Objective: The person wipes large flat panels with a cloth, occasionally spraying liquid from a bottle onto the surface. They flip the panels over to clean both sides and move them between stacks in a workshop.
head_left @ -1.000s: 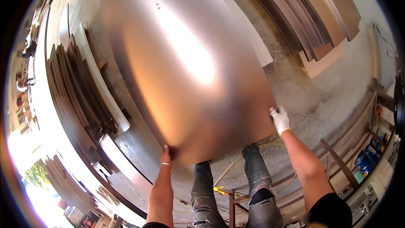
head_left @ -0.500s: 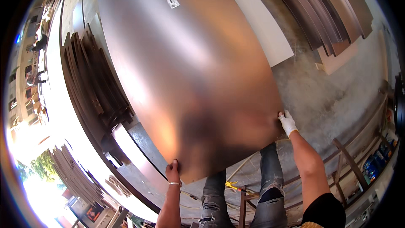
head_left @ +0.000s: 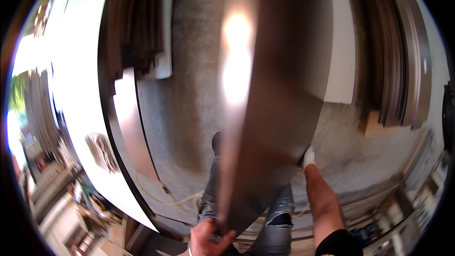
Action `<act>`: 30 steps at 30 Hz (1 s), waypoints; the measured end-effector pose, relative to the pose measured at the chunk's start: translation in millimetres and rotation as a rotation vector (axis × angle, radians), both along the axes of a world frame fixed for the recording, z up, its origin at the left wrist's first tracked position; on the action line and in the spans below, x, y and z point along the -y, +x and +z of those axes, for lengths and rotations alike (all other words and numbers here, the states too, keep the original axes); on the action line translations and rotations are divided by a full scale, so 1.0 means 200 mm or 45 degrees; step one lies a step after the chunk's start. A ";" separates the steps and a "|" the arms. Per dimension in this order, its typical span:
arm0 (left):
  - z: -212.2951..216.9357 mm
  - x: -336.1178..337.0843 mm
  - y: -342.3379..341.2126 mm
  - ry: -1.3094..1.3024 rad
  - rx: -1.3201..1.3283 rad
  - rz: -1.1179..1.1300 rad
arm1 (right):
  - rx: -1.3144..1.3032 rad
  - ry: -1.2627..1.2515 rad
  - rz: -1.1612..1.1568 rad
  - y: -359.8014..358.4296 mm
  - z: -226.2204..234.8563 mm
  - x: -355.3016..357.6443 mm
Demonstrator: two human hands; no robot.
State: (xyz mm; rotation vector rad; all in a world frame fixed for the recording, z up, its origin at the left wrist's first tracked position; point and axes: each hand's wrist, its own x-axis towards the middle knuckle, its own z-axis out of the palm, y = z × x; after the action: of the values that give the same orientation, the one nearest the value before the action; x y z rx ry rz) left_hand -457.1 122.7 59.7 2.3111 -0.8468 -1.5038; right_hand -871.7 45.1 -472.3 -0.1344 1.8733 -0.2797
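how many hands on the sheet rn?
2: bare left hand grips the brown sheet at its near bottom edge; gloved right hand holds its right edge.

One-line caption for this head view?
Bare left hand and white-gloved right hand grip a large glossy brown panel above a concrete floor.

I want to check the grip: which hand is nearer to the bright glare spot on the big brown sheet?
Right. The right hand, in a white glove, grips the brown sheet at its right edge, below the glare spot. The left hand holds the bottom corner, much farther down.
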 end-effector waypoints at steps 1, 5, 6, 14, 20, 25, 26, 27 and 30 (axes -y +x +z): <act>-0.03 -0.03 -0.07 -0.319 -0.039 -0.020 | 0.063 -0.005 -0.127 0.02 0.05 0.03; -0.08 -0.09 -0.40 -0.900 -0.153 0.086 | 0.138 0.076 -0.173 0.18 0.37 -0.01; -0.08 -0.05 -0.44 -0.971 -0.253 0.159 | 0.109 0.064 -0.180 0.15 0.45 -0.01; -0.06 0.03 -0.55 -0.996 -0.630 0.233 | 0.050 0.049 -0.023 0.23 0.77 -0.01; -0.10 0.05 -0.52 -1.077 -0.656 0.194 | 0.044 0.034 -0.009 0.24 0.86 -0.03; -0.10 0.05 -0.48 -1.072 -0.638 0.247 | 0.019 0.062 0.021 0.24 0.91 -0.07; -0.11 0.04 -0.49 -1.083 -0.645 0.278 | 0.011 0.072 0.022 0.24 0.91 -0.08; -0.11 0.04 -0.49 -1.103 -0.649 0.302 | 0.008 0.070 0.034 0.24 0.92 -0.09; -0.10 0.03 -0.51 -1.141 -0.627 0.361 | 0.002 0.079 0.062 0.24 0.94 -0.08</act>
State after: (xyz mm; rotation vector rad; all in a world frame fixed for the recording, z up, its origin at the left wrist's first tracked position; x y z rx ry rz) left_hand -559.2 116.6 39.4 1.2778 -0.7793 -1.1433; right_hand -824.7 61.9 -285.1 -0.1372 1.8725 -0.1876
